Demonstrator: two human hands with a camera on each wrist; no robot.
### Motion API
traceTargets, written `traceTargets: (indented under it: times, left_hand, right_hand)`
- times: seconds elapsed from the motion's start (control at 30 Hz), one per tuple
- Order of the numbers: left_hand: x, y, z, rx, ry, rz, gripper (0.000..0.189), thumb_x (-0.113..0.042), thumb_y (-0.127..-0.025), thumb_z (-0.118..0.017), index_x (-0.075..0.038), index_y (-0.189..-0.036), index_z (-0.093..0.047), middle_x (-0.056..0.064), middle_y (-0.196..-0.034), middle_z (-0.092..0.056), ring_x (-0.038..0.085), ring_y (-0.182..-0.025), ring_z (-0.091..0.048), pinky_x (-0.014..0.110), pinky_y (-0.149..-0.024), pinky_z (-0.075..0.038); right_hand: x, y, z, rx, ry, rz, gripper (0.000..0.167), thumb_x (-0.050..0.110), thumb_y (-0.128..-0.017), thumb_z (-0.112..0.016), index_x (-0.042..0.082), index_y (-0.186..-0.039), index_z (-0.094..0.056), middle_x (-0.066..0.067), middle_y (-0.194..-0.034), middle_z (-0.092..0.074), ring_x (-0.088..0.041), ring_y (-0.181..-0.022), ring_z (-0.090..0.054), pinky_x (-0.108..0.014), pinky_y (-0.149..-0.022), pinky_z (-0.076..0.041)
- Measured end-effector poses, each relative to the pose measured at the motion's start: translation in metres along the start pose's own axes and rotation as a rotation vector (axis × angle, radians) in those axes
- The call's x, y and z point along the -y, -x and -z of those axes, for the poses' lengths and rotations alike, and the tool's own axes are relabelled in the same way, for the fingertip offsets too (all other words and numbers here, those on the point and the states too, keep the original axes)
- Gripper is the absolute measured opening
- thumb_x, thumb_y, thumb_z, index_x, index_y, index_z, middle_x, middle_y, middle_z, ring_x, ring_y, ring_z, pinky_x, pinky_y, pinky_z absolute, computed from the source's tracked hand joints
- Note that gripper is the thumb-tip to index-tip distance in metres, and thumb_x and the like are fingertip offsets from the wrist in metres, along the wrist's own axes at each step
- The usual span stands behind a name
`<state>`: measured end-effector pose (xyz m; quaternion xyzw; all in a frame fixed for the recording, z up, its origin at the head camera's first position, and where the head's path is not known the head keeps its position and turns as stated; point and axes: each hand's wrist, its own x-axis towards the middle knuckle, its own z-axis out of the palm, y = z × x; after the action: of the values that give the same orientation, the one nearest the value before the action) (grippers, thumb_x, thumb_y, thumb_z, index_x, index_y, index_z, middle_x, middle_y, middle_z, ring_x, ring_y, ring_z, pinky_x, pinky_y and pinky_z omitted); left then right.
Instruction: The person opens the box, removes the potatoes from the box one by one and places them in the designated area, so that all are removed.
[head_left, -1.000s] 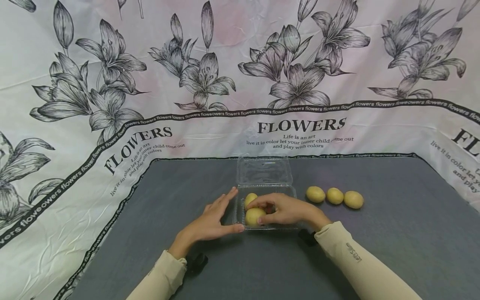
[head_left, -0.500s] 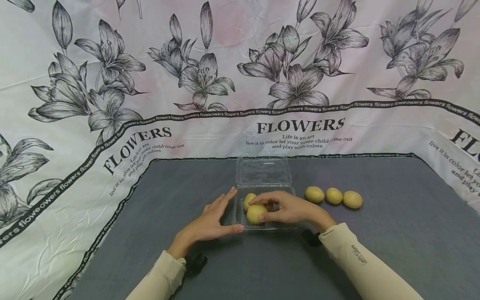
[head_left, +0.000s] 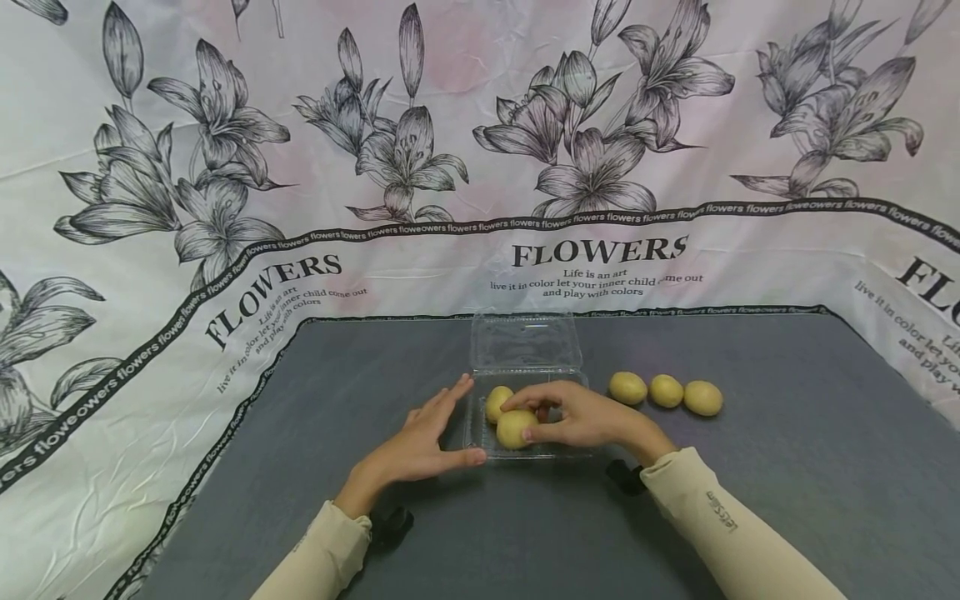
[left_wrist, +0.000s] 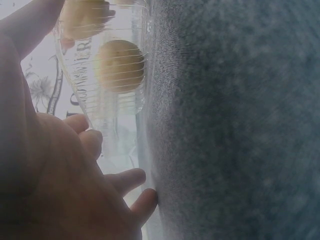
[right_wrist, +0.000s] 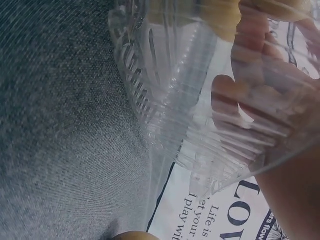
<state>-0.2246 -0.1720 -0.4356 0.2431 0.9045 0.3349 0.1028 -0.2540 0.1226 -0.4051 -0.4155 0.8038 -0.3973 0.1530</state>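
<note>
**Gripping the near potato (head_left: 514,430) inside a clear tray (head_left: 551,456)**

So, left to right: the left hand (head_left: 416,446) is at the tray's left side, fingers straight and spread, nothing in its grasp. Its thumb sits by the near left corner and the index finger reaches toward the far end. Probably steadying the thing, but I can't swear which fingers actually make contact.

The tray's open, with the clear lid (head_left: 525,342) tipped up along the far edge. Inside on the left is the far potato (head_left: 496,403) (ok, yellow and potato-ish), no fingers round it.

Just nearer and a bit right is the near potato, pinched between the right hand's (head_left: 573,417) thumb and fingers. That's the relation that matters imo: it lies at the left end of those fingers, with the tray's right half under the palm. It looks pretty round, so no clear long axis. Can't tell if it touches the tray floor.

Farther right, on the gray table (head_left: 787,433), there's a left-right row: left potato (head_left: 627,388), middle potato (head_left: 666,391), right potato (head_left: 703,398). The left one's long axis runs roughly left-right. The right hand is way nearer to that row; the left hand is well apart from it.
</note>
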Motion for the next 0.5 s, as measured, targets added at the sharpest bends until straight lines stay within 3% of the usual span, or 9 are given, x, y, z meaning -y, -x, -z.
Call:
traceTargets:
  times: [0.3,0.5]
  left_hand:
    - [0.0,-0.001,0.0,0.006,0.001,0.0,0.104,-0.061,-0.088,-0.071,-0.034,-0.165,-0.006,-0.014,-0.172,-0.002,0.032,-0.161,-0.005,0.066,-0.122,-0.009]
    - [0.0,0.0,0.0,0.009,0.009,-0.006,0.104,-0.06,-0.089,-0.071,-0.034,-0.165,-0.006,-0.011,-0.173,-0.002,0.033,-0.161,-0.004,0.068,-0.122,-0.008]
  right_hand:
    - [-0.004,0.007,0.004,-0.056,0.022,0.025,0.043,0.025,-0.099,-0.068,0.012,-0.14,-0.062,-0.006,-0.127,-0.069,-0.015,-0.101,-0.065,-0.039,-0.089,-0.054]
    - [-0.005,0.012,0.007,-0.095,0.013,0.069,0.041,0.02,-0.099,-0.069,0.009,-0.137,-0.063,-0.007,-0.124,-0.07,-0.014,-0.095,-0.064,-0.036,-0.086,-0.054]
